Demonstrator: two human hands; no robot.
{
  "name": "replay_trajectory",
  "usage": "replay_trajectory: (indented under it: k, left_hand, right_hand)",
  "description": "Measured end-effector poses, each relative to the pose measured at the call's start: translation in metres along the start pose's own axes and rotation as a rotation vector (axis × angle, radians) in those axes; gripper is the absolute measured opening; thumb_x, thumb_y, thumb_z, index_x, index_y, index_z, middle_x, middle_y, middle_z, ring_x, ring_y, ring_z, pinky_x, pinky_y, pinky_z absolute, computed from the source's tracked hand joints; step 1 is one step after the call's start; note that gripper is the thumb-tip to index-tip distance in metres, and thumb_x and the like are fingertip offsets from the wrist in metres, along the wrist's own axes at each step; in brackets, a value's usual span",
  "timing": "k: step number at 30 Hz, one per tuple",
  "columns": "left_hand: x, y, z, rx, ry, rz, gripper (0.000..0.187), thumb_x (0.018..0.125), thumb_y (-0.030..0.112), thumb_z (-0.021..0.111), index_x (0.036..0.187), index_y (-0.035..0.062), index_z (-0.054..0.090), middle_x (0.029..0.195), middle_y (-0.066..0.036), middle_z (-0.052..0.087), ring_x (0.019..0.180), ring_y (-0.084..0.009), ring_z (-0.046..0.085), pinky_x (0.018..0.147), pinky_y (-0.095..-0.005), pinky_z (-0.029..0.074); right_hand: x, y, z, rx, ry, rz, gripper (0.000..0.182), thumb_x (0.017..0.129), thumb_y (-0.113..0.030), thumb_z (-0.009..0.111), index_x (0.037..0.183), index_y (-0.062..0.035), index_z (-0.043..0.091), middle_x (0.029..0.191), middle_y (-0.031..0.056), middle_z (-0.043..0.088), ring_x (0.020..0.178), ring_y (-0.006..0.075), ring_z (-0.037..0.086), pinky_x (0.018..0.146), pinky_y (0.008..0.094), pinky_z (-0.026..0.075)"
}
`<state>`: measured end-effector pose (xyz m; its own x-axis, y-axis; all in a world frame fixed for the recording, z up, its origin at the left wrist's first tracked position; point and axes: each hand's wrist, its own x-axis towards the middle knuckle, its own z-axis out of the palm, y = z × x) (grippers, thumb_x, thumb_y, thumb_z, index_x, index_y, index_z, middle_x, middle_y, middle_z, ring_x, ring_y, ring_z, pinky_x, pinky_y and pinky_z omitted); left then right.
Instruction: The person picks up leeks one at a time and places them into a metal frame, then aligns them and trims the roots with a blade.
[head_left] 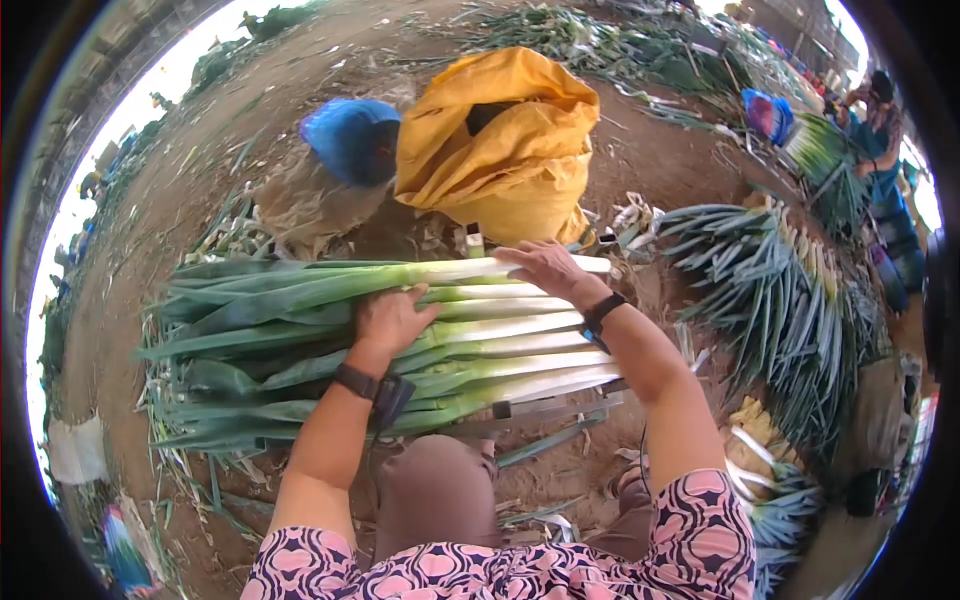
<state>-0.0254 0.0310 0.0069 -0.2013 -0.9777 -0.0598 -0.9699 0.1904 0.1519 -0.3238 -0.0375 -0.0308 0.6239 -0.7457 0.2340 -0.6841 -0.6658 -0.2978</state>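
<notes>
Where the brown ground [640,150] spreads around the work: cut leaves and scraps lie strewn over it.
Leek heap [765,300]: on the person's right, apart from the row of leeks.
Row of leeks [300,345]: crosswise before the person, long axes running left to right, leafy ends left, white ends right.
Yellow sack [500,150]: just beyond the row, upright and crumpled.
Blue bag [350,140]: beside the sack, to its left.
Farthest leek [440,272]: along the row's far edge, its white shank by the right hand.
Left hand [393,320]: nearer the leaves, loosely spread, fingers and thumb apart, resting on the leeks with nothing visibly clasped.
Right hand [548,272]: nearer the white end, fingers laid over the farthest leek's shank; how firmly they close, I cannot tell.
Black wristband [600,312]: on the right wrist.
</notes>
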Motion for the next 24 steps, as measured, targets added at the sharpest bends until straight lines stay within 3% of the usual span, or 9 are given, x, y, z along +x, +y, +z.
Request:
replay_trajectory:
  k: [6, 11, 14, 16, 21, 24]
  left_hand:
    - [-0.002, 0.009, -0.009, 0.005, 0.0, 0.024, 0.052, 0.083, 0.052, 0.056, 0.119, 0.0153, 0.064, 0.097, -0.023, 0.066, 0.091, -0.0381, 0.063, 0.08, -0.0451, 0.049]
    - [-0.007, 0.015, -0.015, 0.014, 0.122, 0.097, 0.046, 0.082, 0.048, 0.06, 0.109, 0.0123, 0.069, 0.089, -0.022, 0.067, 0.086, -0.0358, 0.064, 0.076, -0.0449, 0.05]
    - [-0.007, 0.016, -0.016, 0.058, 0.074, 0.067, 0.045, 0.081, 0.05, 0.059, 0.105, 0.0135, 0.07, 0.087, -0.016, 0.068, 0.081, -0.0322, 0.066, 0.072, -0.0431, 0.052]
    - [-0.006, 0.008, -0.008, 0.063, 0.158, 0.137, 0.041, 0.08, 0.049, 0.062, 0.093, 0.0106, 0.072, 0.082, -0.015, 0.068, 0.077, -0.0309, 0.066, 0.068, -0.042, 0.052]
    - [-0.008, 0.001, 0.002, 0.049, 0.281, 0.218, 0.034, 0.081, 0.042, 0.063, 0.075, 0.0094, 0.066, 0.072, -0.012, 0.064, 0.068, -0.0301, 0.064, 0.062, -0.0421, 0.05]
    - [-0.009, 0.002, -0.001, 0.036, 0.258, 0.217, 0.03, 0.082, 0.039, 0.063, 0.08, 0.0091, 0.067, 0.075, -0.012, 0.065, 0.071, -0.0303, 0.064, 0.063, -0.0416, 0.05]
  right_hand:
    - [-0.018, -0.007, 0.04, 0.095, 0.143, 0.197, 0.045, 0.085, -0.028, 0.063, 0.127, -0.0335, 0.051, 0.099, 0.0043, 0.058, 0.106, 0.0259, 0.053, 0.088, 0.0429, 0.038]
    - [-0.024, -0.004, 0.039, 0.165, 0.088, 0.246, 0.043, 0.086, -0.033, 0.062, 0.128, -0.0338, 0.051, 0.103, 0.0062, 0.058, 0.109, 0.0273, 0.052, 0.092, 0.0425, 0.037]
    - [-0.031, 0.004, 0.039, 0.236, 0.047, 0.272, 0.039, 0.088, -0.04, 0.057, 0.126, -0.0291, 0.054, 0.109, 0.0079, 0.059, 0.111, 0.0278, 0.052, 0.095, 0.043, 0.035]
    - [-0.025, 0.003, 0.04, 0.184, -0.036, 0.32, 0.038, 0.09, -0.044, 0.053, 0.125, -0.0279, 0.056, 0.11, 0.0072, 0.059, 0.112, 0.0255, 0.052, 0.095, 0.0428, 0.035]
    - [-0.022, 0.002, 0.045, 0.168, 0.008, 0.369, 0.037, 0.091, -0.048, 0.051, 0.121, -0.0283, 0.058, 0.107, 0.0052, 0.06, 0.113, 0.0224, 0.051, 0.096, 0.0409, 0.035]
    - [-0.021, 0.004, 0.05, 0.151, 0.041, 0.401, 0.037, 0.089, -0.049, 0.052, 0.12, -0.0293, 0.06, 0.108, 0.0043, 0.06, 0.114, 0.0228, 0.051, 0.097, 0.0407, 0.034]
